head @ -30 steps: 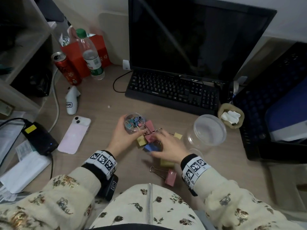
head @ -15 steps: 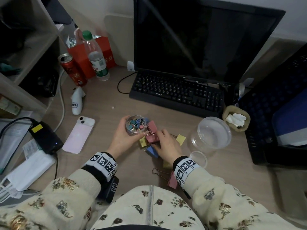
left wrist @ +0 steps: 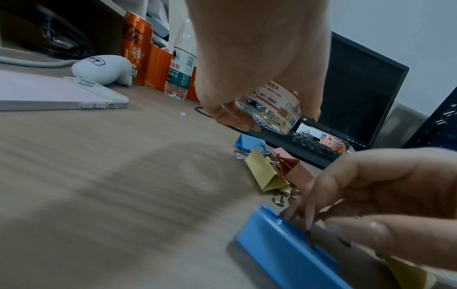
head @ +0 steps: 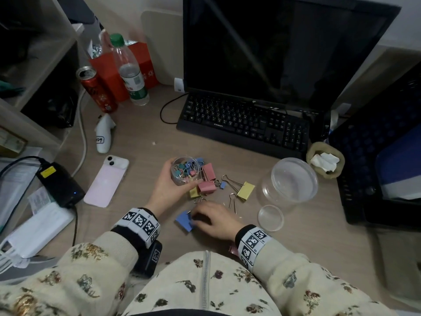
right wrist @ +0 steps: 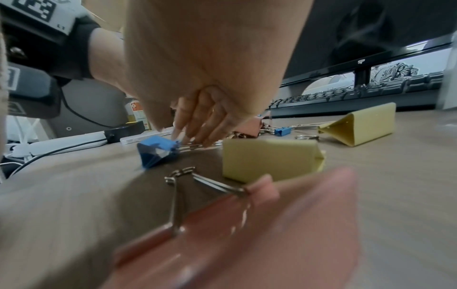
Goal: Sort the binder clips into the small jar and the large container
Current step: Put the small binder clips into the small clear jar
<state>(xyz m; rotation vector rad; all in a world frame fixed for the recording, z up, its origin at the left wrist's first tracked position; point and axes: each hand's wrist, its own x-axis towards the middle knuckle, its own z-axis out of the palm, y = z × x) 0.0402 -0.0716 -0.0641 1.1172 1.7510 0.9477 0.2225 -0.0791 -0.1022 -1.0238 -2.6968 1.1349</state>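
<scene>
My left hand [head: 165, 189] grips the small clear jar [head: 185, 171], which holds several small coloured clips and is tilted just above the desk. In the left wrist view the jar [left wrist: 269, 109] sits between thumb and fingers. My right hand [head: 213, 218] is low on the desk and pinches the wire handle of a large blue binder clip [head: 184, 221] [right wrist: 155, 150]. The large clear container [head: 289, 181] stands empty to the right. Loose pink clips [head: 207, 179], a yellow clip [head: 246, 190] and a small blue clip [head: 222, 184] lie between jar and container.
A clear lid [head: 270, 217] lies in front of the container. A keyboard [head: 243, 124] and monitor are behind, a pink phone [head: 106, 181] and a charger are to the left, and a black crate [head: 376, 156] is at the right. Another yellow clip [right wrist: 269, 158] and a pink clip [right wrist: 247, 234] lie under my right wrist.
My right hand has drawn back from the pile beside the jar toward my body, and the large blue clip has come with it. My left hand still holds the jar.
</scene>
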